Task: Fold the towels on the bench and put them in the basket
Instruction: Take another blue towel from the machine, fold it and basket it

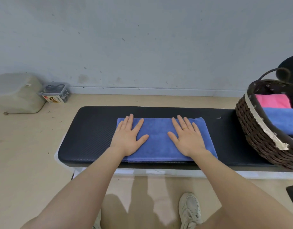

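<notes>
- Left hand (127, 135) and right hand (187, 136): flat, fingers straight and spread, palms pressing the folded blue towel (159, 138) on the black worktop (92, 131).
- Wicker basket (258, 129) right of the right hand, on the worktop; holds a pink towel (273, 100) and another blue towel (284, 120).
- Clear storage box (55, 93) on the floor, far left of the left hand; red-and-yellow label, writing unreadable.

Blue towel (160, 139) under my fingers (183, 123), gold ring (185, 128) on one. Counter (92, 134) black, fine ribbed pattern. Basket (256, 136) dark brown weave, cream trim, dark floral lining; pink towel (273, 100) and second blue towel (284, 119) inside. My shoe (190, 210) off-white.
</notes>
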Motion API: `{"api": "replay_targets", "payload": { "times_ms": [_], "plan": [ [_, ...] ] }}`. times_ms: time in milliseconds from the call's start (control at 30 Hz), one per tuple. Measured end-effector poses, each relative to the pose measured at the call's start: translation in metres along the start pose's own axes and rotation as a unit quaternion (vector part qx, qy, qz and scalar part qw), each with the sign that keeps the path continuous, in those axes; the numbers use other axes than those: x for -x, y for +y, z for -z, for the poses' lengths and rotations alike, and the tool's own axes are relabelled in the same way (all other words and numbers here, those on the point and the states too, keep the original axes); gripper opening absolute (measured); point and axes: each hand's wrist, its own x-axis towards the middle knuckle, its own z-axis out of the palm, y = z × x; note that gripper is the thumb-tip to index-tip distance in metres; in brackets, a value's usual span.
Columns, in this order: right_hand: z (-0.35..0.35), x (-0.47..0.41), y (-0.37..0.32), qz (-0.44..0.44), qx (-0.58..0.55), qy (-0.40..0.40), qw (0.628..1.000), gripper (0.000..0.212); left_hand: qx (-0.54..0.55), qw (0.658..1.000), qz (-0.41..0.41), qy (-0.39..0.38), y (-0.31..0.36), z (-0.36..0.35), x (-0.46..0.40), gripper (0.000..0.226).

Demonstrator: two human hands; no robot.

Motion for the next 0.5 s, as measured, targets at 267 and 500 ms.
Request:
{"api": "replay_targets", "payload": {
  "times_ms": [267, 500],
  "plan": [
    [0.009, 0.021, 0.053, -0.148, -0.049, -0.033, 0.987, 0.063, -0.017, 0.999, 0.046, -0.008, 0.006, 0.003, 0.003, 0.088],
    [0.032, 0.026, 0.039, -0.211, -0.149, 0.043, 0.965, 0.071, -0.030, 0.994, -0.104, 0.011, 0.044, 0.020, -0.002, 0.078]
  ]
}}
